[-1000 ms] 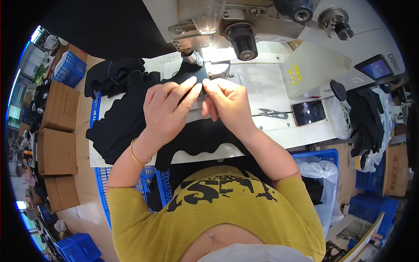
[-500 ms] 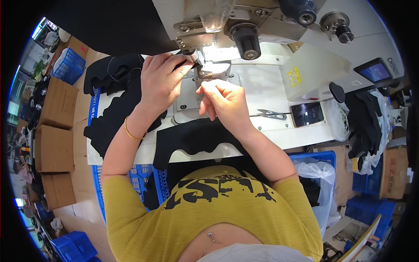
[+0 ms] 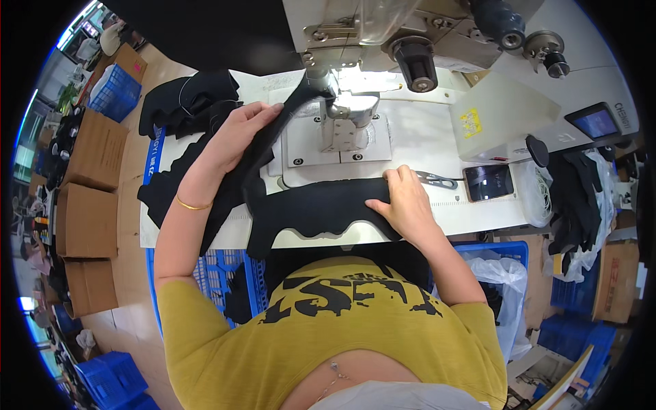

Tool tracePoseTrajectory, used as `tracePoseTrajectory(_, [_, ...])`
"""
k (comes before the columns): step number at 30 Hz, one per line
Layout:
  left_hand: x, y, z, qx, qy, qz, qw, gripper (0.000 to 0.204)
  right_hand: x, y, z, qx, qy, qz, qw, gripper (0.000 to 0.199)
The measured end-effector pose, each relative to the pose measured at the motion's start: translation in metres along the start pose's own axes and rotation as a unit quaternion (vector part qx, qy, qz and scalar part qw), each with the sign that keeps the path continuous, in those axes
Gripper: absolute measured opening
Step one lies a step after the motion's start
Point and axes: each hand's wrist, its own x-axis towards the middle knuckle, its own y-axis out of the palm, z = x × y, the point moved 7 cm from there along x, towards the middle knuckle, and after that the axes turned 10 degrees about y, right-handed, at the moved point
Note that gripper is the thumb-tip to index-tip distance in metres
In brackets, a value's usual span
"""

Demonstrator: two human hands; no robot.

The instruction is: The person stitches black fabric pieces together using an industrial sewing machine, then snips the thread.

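Note:
My left hand [image 3: 240, 133] pinches the edge of a long black fabric strip [image 3: 263, 147], thumb and fingers together. The strip runs up to the lit needle area of a sewing machine [image 3: 348, 126], where its far end is under the machine head. Along the table's front edge lies a black fabric piece [image 3: 321, 205] with a wavy near side. My right hand [image 3: 408, 201] grips its right end, the thumb on top and the fingertips at the far edge. At the left, the strip meets this piece; whether they overlap or join, I cannot tell.
Thread snips [image 3: 437, 180] and a phone [image 3: 488, 183] lie right of my right hand. More black fabric [image 3: 181, 167] is heaped on the left of the white table [image 3: 424, 133]. Below stand a blue crate [image 3: 256, 280] and a plastic-lined bin [image 3: 506, 273]. Cardboard boxes [image 3: 87, 222] stand left.
My right hand has moved from beside the needle down and right onto the front fabric piece. My left hand has drawn back left and down from the needle, with the strip now stretched out.

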Motion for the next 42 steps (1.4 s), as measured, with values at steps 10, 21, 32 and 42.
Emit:
tracePoseTrajectory(10, [-0.059,-0.08,-0.069,0.363,0.053,-0.071,0.928,0.013,-0.001,0.01,-0.003,0.086,-0.032,0.051,0.994,0.038])
tracePoseTrajectory(21, [-0.058,0.138,-0.023,0.34,0.308,0.105,0.882,0.029,-0.005,0.003,0.004,0.427,0.053,0.059,0.901,0.024])
tracePoseTrajectory(32, [-0.024,0.057,-0.074,0.169,0.104,0.082,0.977,0.012,0.013,-0.027,0.053,0.552,0.029,0.151,0.82,0.03])
tracePoseTrajectory(42, [0.017,0.056,-0.073,-0.005,0.109,0.009,0.994,0.018,0.045,-0.022,0.079,0.684,0.08,0.201,0.697,0.024])
